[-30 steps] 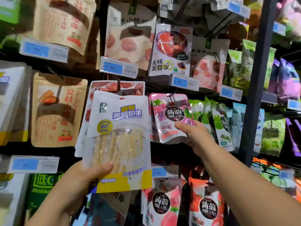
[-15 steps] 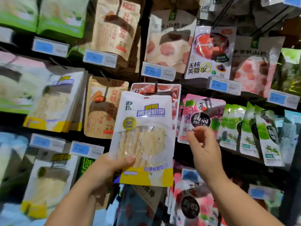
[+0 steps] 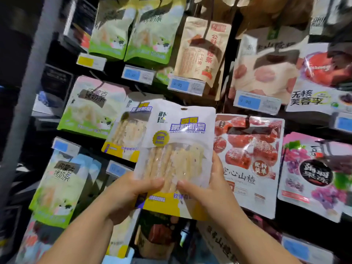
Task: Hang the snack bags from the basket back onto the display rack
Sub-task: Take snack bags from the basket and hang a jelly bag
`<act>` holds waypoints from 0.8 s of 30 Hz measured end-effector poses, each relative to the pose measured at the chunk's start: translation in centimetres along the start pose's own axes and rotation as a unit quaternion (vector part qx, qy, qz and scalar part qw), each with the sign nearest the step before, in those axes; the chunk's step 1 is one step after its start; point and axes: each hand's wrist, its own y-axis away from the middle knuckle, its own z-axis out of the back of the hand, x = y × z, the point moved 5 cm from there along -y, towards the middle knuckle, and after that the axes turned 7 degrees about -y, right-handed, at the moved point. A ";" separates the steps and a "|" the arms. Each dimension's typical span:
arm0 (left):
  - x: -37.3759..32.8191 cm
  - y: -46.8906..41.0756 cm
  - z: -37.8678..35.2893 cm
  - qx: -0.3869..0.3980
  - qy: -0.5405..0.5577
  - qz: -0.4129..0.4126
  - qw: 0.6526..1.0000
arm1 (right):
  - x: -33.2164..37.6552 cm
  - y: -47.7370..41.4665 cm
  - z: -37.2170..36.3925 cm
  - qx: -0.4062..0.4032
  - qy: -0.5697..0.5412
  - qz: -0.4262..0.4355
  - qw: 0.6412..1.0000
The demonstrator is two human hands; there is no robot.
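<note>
As hands (image 3: 129, 195) (image 3: 207, 195) grip it, snack bag (image 3: 181, 134) between

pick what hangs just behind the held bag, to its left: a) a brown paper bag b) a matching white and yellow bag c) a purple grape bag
b: a matching white and yellow bag hangs behind the held bag, which the left hand and right hand both grip low down.

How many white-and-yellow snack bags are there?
2: the held bag gripped by the left hand and right hand, and a hanging bag just behind, to its left. Others may be hidden.
</note>
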 end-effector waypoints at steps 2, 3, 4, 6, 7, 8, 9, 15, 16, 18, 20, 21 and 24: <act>-0.8 -0.6 2.2 -0.018 -0.004 0.002 1.000 | 0.6 -1.7 -1.9 0.002 -0.001 0.028 1.000; -1.4 -1.0 3.2 -0.020 -0.003 0.001 1.000 | 0.9 -2.6 -2.7 0.001 -0.005 0.037 0.999; -2.0 -1.4 4.2 -0.022 -0.006 0.001 1.000 | 1.1 -3.4 -3.6 -0.001 -0.012 0.048 0.999; -2.7 -1.9 6.1 -0.035 -0.010 0.001 0.999 | 1.1 -5.0 -5.1 -0.012 -0.024 0.065 0.998; -2.7 -2.1 7.1 -0.045 -0.001 -0.003 0.999 | 1.3 -5.7 -6.0 -0.016 -0.027 0.072 0.997; -2.6 -2.2 8.0 -0.056 0.015 -0.010 0.998 | 1.3 -6.4 -6.7 -0.018 -0.033 0.076 0.996; -2.3 -2.2 8.8 -0.070 0.028 -0.018 0.997 | 1.2 -7.0 -7.5 -0.018 -0.044 0.074 0.996; -0.9 -2.5 12.5 -0.182 0.056 -0.075 0.979 | -0.3 -9.7 -11.8 -0.010 -0.080 0.058 0.995; -0.9 -2.7 13.2 -0.209 0.048 -0.086 0.973 | -0.6 -10.2 -12.3 -0.014 -0.080 0.058 0.995; -0.8 -3.0 14.4 -0.258 0.043 -0.101 0.960 | -0.9 -11.2 -13.2 -0.021 -0.078 0.060 0.995; -0.6 -3.3 15.4 -0.285 0.048 -0.106 0.951 | -0.9 -11.8 -14.1 -0.018 -0.072 0.064 0.995; -0.6 -3.3 15.7 -0.294 0.045 -0.107 0.949 | -1.0 -12.0 -14.5 -0.014 -0.075 0.066 0.995; -0.4 -3.6 16.6 -0.310 0.060 -0.121 0.941 | -1.1 -12.7 -15.2 -0.020 -0.072 0.080 0.994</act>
